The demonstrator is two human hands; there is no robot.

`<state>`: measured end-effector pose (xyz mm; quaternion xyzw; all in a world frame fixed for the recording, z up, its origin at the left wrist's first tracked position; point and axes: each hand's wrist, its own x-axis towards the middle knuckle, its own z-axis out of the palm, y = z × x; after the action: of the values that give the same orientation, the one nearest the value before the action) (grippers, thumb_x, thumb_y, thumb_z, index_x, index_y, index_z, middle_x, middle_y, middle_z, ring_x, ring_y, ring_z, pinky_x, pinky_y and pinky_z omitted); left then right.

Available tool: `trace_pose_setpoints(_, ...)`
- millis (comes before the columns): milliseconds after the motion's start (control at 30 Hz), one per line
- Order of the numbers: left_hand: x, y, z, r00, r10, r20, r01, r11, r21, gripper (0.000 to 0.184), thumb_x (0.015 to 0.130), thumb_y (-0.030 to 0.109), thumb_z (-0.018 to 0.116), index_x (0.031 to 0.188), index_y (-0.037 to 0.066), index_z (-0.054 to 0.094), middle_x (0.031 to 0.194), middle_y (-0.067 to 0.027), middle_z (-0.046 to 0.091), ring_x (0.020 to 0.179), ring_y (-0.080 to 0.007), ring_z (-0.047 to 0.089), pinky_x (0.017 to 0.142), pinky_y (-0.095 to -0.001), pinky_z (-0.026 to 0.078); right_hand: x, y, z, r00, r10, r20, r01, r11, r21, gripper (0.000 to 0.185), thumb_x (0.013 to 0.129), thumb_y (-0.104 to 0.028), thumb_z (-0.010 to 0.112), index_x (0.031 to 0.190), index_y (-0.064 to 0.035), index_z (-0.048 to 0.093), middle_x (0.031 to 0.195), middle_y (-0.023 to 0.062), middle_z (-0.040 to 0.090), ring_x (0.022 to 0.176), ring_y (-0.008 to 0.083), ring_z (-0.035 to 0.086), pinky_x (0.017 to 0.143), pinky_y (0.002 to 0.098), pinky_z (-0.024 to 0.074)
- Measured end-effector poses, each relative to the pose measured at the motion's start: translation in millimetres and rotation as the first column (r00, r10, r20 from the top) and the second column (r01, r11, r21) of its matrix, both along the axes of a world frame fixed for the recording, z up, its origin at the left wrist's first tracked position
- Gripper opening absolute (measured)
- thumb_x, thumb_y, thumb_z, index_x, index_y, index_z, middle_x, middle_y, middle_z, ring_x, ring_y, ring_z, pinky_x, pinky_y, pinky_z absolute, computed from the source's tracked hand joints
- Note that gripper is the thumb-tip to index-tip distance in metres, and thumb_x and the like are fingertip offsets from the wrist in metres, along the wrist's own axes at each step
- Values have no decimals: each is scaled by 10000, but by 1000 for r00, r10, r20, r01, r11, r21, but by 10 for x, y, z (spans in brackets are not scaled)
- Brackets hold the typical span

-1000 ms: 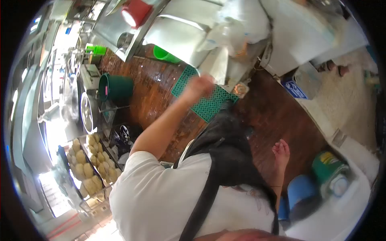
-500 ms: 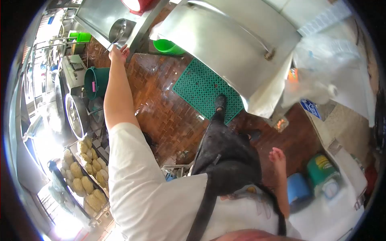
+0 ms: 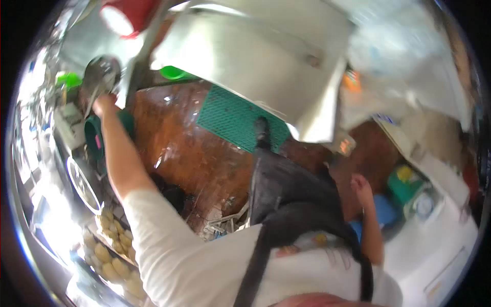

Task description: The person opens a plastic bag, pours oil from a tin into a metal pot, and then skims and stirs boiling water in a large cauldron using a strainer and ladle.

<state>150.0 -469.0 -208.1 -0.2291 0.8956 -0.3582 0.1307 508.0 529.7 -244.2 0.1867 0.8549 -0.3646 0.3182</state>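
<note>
At the upper left, my left hand (image 3: 105, 104) reaches out with its arm stretched. Its fingers are closed around what looks like the thin handle of a round, shiny metal pan (image 3: 101, 69). Blur hides exactly how the handle joins the pan. Behind it is the steel table (image 3: 84, 38), by whose near corner the pan is seen. My right hand (image 3: 361, 185) hangs low beside my body, fingers curled in, with nothing visible in them. A blue container (image 3: 383, 210) is close below it.
A green mat (image 3: 230, 116) lies on the wet brown floor (image 3: 184, 138). Below my left arm are a dark green bucket (image 3: 94, 135) and crates of yellowish produce (image 3: 110, 256). A large steel surface (image 3: 255, 51) fills the top middle. A red object (image 3: 135, 15) sits on the table.
My view has swung, so the table, mat and steel surface appear further left. My left hand and the pan have shifted left and down in view. My right hand's fingers look more curled.
</note>
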Motion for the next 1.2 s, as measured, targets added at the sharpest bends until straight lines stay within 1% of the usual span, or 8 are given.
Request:
trace_pose_setpoints(100, 667, 397, 366, 985, -149, -88, 147, 989, -28, 309, 926, 371, 596, 867, 75, 666, 858, -117, 734, 752, -285, 718, 597, -408, 565, -23, 530, -101, 999, 15, -28, -15, 1000, -24, 333, 970, -237, 620, 1217, -14, 636, 1149, 147, 685, 1058, 251, 653, 934, 359, 501)
trace_pose_setpoints(133, 941, 1042, 603, 966, 56, -251, 50, 917, 397, 304, 942, 329, 557, 904, 37, 634, 807, -129, 692, 680, -260, 678, 541, -370, 526, -87, 746, -107, 999, -11, -50, 7, 997, -75, 337, 966, -237, 622, 1224, -21, 636, 1142, 148, 690, 1061, 254, 653, 930, 361, 503)
trace_pose_setpoints(200, 1494, 2458, 1155, 633, 693, -345, 233, 254, 939, 298, 973, 245, 479, 976, -39, 569, 706, -154, 609, 535, -210, 598, 429, -296, 448, -254, 1312, -282, 1000, -29, 6, 29, 996, -90, 339, 956, -243, 631, 1215, -24, 637, 1132, 146, 699, 1039, 250, 663, 901, 358, 516)
trace_pose_setpoints(533, 3183, 7406, 1629, 861, 471, 192, -78, -251, 965, 369, 954, 97, 513, 1303, -22, 490, 901, -131, 660, 559, -156, 610, 446, -268, 496, -1549, 3041, -644, 948, -298, -110, 263, 931, -254, 300, 964, -263, 603, 1172, -49, 635, 841, 12, 639, 746, 131, 571, 704, 290, 482)
trace_pose_setpoints(733, 3178, 9043, 825, 944, 283, 168, -124, -169, 978, 117, 964, 50, 471, 1003, -60, 483, 815, -150, 652, 640, -171, 663, 539, -305, 589, -2238, 3465, -1523, 944, -258, -208, 242, 965, -98, 442, 913, -193, 610, 1340, -89, 563, 1150, 100, 667, 1018, 185, 625, 849, 331, 509)
trace_pose_setpoints(967, 2993, 9853, -1038, 983, 97, 157, -135, -197, 971, 181, 932, 96, 527, 999, -66, 484, 634, -273, 626, 639, -445, 668, 593, -518, 532, -3390, 4293, -3109, 941, -49, -334, 149, 948, 280, 518, 863, -276, 653, 1282, 20, 588, 1227, 229, 643, 1137, 341, 612, 890, 395, 505)
trace_pose_setpoints(1133, 2823, 10011, -2055, 999, 33, 37, -31, -176, 984, 264, 914, 93, 541, 1084, -83, 440, 707, -329, 611, 688, -515, 619, 617, -577, 515, -3505, 4343, -2983, 982, -134, -130, 173, 915, 364, 315, 872, -271, 647, 1128, -93, 693, 1042, 112, 679, 952, 252, 640, 829, 422, 507)
trace_pose_setpoints(1200, 2692, 10079, -2437, 998, 45, 38, -30, -176, 984, 300, 915, 101, 546, 1111, -91, 426, 736, -333, 618, 712, -513, 625, 638, -580, 518, -3459, 4343, -3005, 912, -405, -67, 409, 910, 65, 266, 888, -275, 633, 1104, -126, 679, 978, 48, 648, 899, 199, 605, 824, 432, 496)
